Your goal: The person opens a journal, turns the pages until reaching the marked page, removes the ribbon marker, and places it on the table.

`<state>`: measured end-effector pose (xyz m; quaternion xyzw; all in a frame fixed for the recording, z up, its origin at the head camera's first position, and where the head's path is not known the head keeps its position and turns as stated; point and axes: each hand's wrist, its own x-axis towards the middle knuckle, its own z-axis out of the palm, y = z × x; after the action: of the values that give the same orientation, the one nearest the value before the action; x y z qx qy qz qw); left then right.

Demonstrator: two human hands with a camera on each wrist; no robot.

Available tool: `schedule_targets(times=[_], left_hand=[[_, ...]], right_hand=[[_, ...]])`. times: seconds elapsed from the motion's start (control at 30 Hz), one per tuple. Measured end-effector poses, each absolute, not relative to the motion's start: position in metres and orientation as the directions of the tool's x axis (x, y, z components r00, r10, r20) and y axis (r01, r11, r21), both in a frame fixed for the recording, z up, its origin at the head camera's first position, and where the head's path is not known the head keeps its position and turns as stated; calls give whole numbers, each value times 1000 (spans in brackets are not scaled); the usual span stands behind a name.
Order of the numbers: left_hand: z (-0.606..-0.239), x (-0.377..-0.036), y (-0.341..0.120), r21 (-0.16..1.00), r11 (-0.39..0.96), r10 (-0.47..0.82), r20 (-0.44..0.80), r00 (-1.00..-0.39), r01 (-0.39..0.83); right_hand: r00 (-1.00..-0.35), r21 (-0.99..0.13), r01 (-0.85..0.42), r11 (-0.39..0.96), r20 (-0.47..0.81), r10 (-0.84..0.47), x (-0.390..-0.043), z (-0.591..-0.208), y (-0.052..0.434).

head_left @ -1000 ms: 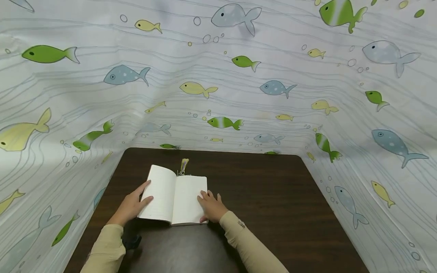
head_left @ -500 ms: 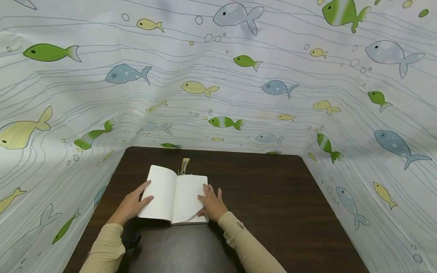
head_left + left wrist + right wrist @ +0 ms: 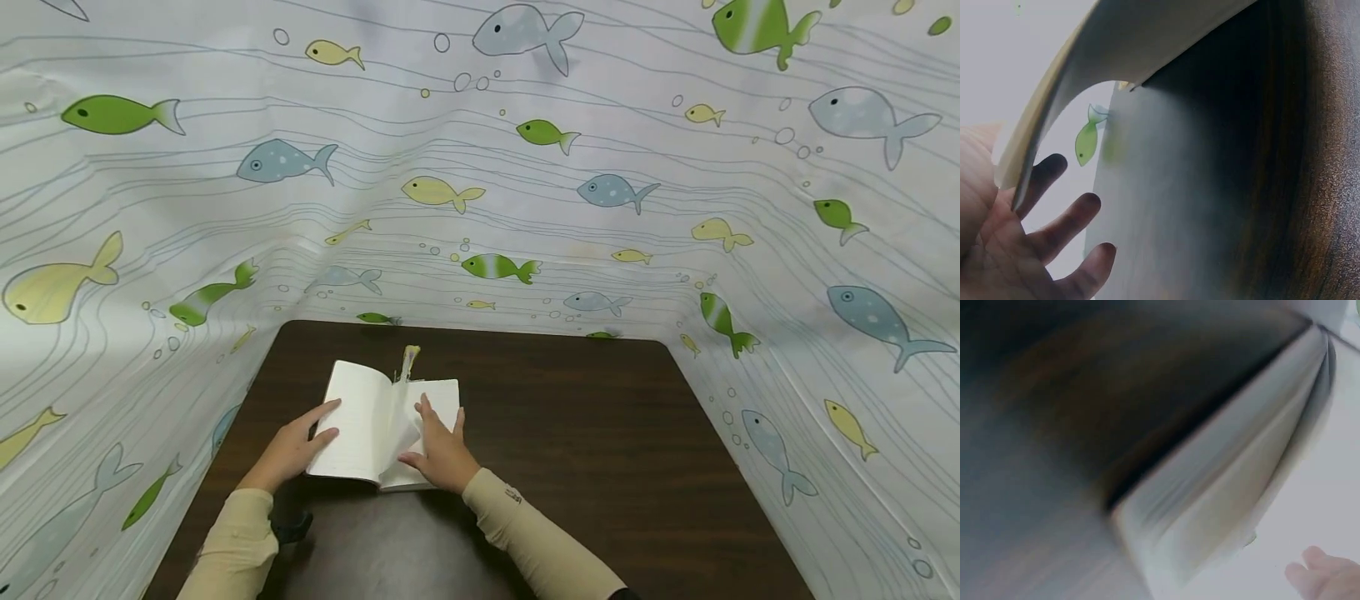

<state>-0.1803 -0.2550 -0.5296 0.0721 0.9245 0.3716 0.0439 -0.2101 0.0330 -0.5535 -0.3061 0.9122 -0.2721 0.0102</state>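
Notebook with white blank pages (image 3: 375,425), soft-covered and open, lies flat on the dark brown wooden table (image 3: 585,433), in the near left part of it, directly in front of the person. Its spine runs away from the person, so the long axis points from the near edge toward the far wall. The left hand (image 3: 288,454) rests on the outer edge of the left page with straight, relaxed fingers, only pressing it down. The right hand (image 3: 438,446) is on the right page, just beside the spine, and one thin white sheet (image 3: 405,433) stands bent up against its thumb side; the fingers look mostly straight, so I judge this grip is a push under the sheet and not a pinch. The right hand is therefore the nearer one to the lifted sheet, which has to go leftward over the spine.

Behind the notebook, touching its top edge, a small yellowish bookmark tassel (image 3: 408,362) lies on the table. Farther away hangs the white curtain printed with green, blue and yellow fish (image 3: 480,183).

The left wrist view shows the page curving over spread fingers (image 3: 1063,222); the head view does not show this. The right wrist view is blurred, showing only the page block edge.
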Motion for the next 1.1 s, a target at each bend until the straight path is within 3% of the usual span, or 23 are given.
schedule_targets(times=[0.1, 0.17, 0.37, 0.47, 0.63, 0.87, 1.1], left_hand=[[-529, -182, -254, 693, 712, 172, -14, -985, 114], [-527, -183, -253, 696, 709, 171, -12, -985, 115], [-523, -183, -252, 809, 588, 132, -118, -984, -18], [-522, -183, -253, 808, 589, 140, -131, -981, -23], [-525, -181, -255, 766, 641, 176, -85, -981, 49], [-532, -177, -261, 766, 634, 200, -33, -979, 103], [-534, -178, -262, 726, 677, 212, -39, -977, 118]], right_hand=[[-773, -443, -601, 665, 109, -625, -204, -549, 21], [-743, -464, -615, 637, 72, -665, -201, -548, 13], [-665, -439, -671, 598, -1, -747, -196, -553, -2], [-651, -444, -671, 593, -28, -758, -197, -559, -3], [-683, -540, -580, 610, -86, -726, -209, -565, 7], [-771, -346, -528, 776, -187, -608, -226, -573, 53], [-796, -358, -485, 798, -196, -572, -223, -569, 93]])
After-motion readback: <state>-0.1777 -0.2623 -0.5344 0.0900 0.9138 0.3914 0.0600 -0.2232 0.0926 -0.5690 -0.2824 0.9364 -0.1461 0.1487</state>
